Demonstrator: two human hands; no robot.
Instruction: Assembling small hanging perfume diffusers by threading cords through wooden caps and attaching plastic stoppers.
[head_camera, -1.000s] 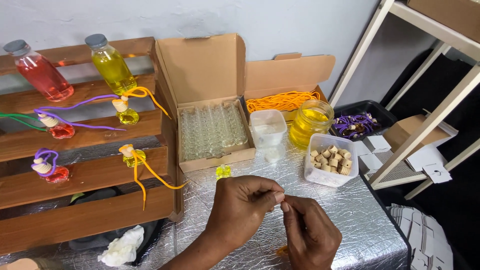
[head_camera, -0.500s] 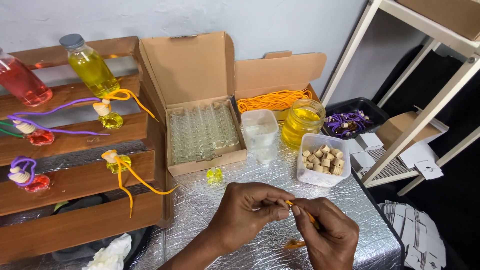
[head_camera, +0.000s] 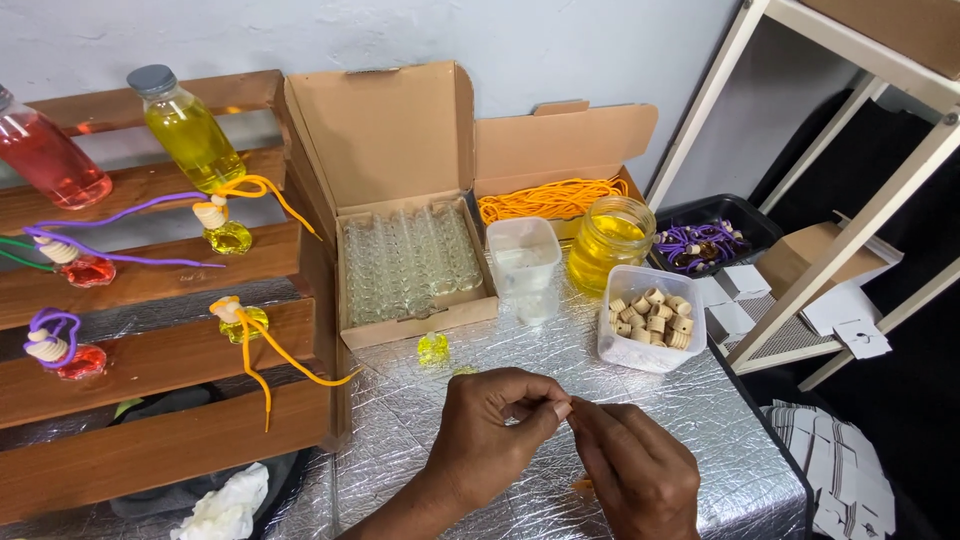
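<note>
My left hand (head_camera: 490, 430) and my right hand (head_camera: 630, 470) meet fingertip to fingertip low over the foil-covered table (head_camera: 740, 450). Both pinch a thin orange cord; only a short piece of it (head_camera: 583, 485) shows under my right hand, the rest is hidden by the fingers. A small vial of yellow liquid (head_camera: 433, 348) stands on the foil just beyond my left hand, in front of an open cardboard box of empty glass vials (head_camera: 410, 260).
Behind are a box of orange cords (head_camera: 550, 200), a clear tub (head_camera: 522, 255), a jar of yellow liquid (head_camera: 610, 240), a tub of wooden caps (head_camera: 650, 320) and a black tray of purple cords (head_camera: 705, 245). A wooden rack (head_camera: 150, 360) at left holds bottles and corded vials. White shelf frame (head_camera: 850, 240) at right.
The view has dropped and shifted, so my hands sit lower in the frame. They stay pressed together working the cord; less orange cord shows than half a second ago.
</note>
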